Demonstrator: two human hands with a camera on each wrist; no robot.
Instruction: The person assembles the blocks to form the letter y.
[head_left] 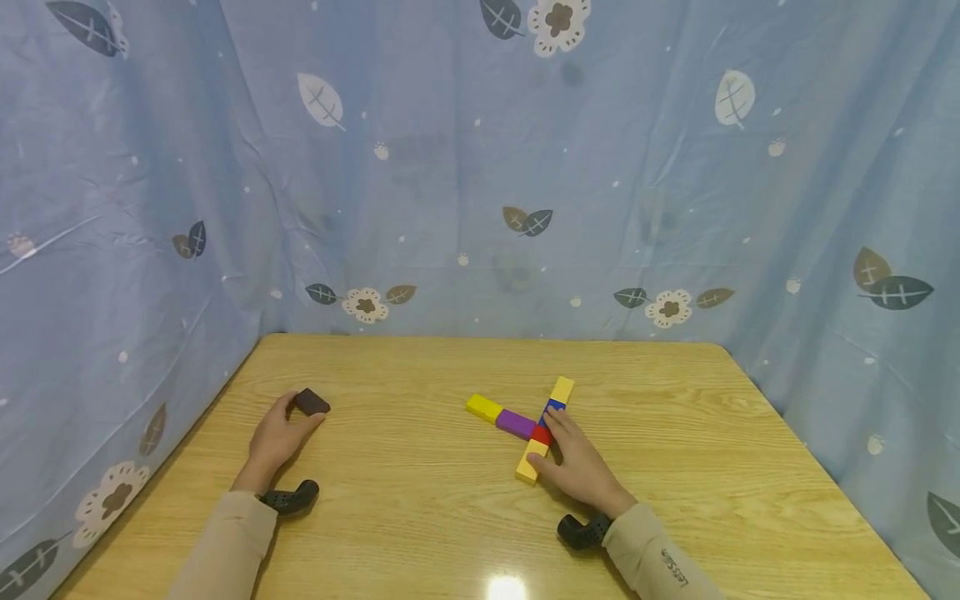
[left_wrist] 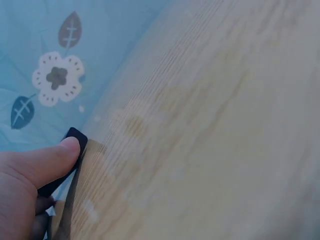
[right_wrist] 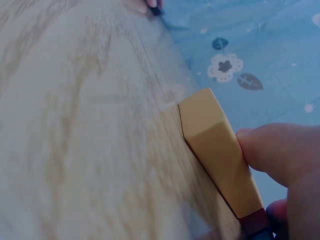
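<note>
At the left of the table, my left hand [head_left: 277,437] pinches a flat black block [head_left: 312,402] between thumb and fingers. In the left wrist view the thumb lies along the black block [left_wrist: 77,132]. My right hand [head_left: 581,467] rests on a slanting row of blocks, with fairly straight fingers on the blue block [head_left: 556,406] and thumb by the near light-yellow block [head_left: 528,463]. The right wrist view has the thumb touching the side of this light-yellow block [right_wrist: 220,160]. A red block [head_left: 540,434] sits between, partly covered.
Another light-yellow block [head_left: 562,389] forms the row's far end. From the red block, a purple block [head_left: 517,424] and a bright yellow block [head_left: 484,407] branch off leftward. The wooden table [head_left: 390,517] is bordered by a blue patterned curtain [head_left: 450,167] behind and at both sides.
</note>
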